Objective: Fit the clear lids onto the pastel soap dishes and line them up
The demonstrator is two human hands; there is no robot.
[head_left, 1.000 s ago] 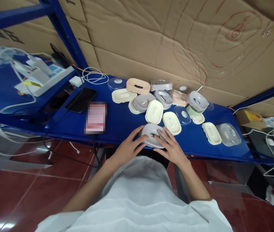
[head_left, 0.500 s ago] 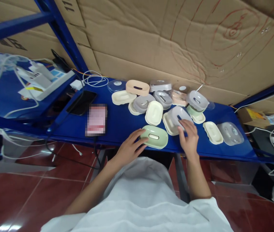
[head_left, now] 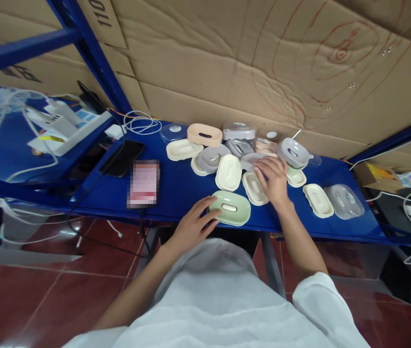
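Observation:
A green oval dish (head_left: 229,208) lies near the front edge of the blue table (head_left: 179,193). My left hand (head_left: 195,223) rests at its left end, fingers spread and touching the rim. Further back, my right hand (head_left: 272,180) is on a grey dish (head_left: 251,161), its fingers bent over the right part, which they hide. A cream tray (head_left: 255,188) lies just in front of that dish, left of my right wrist. Another cream tray (head_left: 229,172) sits behind the green dish.
More grey, peach and cream dishes and clear covers crowd the back. A cream tray (head_left: 318,200) and a clear cover (head_left: 344,201) lie at right. Left are a black phone (head_left: 122,158), a blurred-out pink item (head_left: 143,184) and cables.
My right hand has moved back and a little left with the grey dish, which no longer overlaps the cream tray. My left hand stays at the green dish.

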